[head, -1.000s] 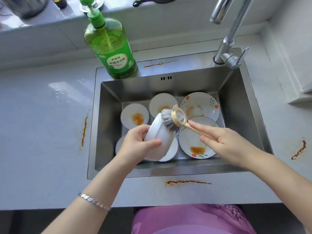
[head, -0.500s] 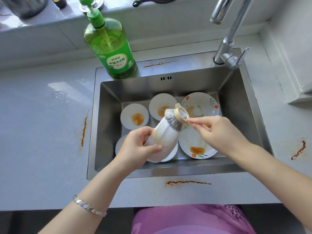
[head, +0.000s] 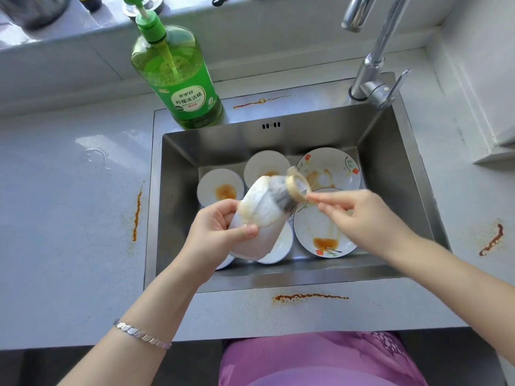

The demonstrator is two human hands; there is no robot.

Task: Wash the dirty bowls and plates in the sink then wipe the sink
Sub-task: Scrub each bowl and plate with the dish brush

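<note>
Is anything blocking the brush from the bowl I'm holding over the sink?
Nothing visible does. The left hand grips the bowl over the sink, and the brush in the right hand has its bristles right against it.

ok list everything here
sink: 1, steel, centre
dish soap bottle: 1, green, back rim
faucet: 1, chrome, back right
stained bowls: 2, white, sink back left
floral plates: 2, white, sink right
other dishes: unclear, white, under held bowl
sauce streaks: 4, orange, around sink
held bowl: 1, white, over sink
dish brush: 1, beige, against held bowl
bracelet: 1, silver, left wrist
left grip: 1, bare, holds held bowl
right grip: 1, bare, pinches dish brush
</note>
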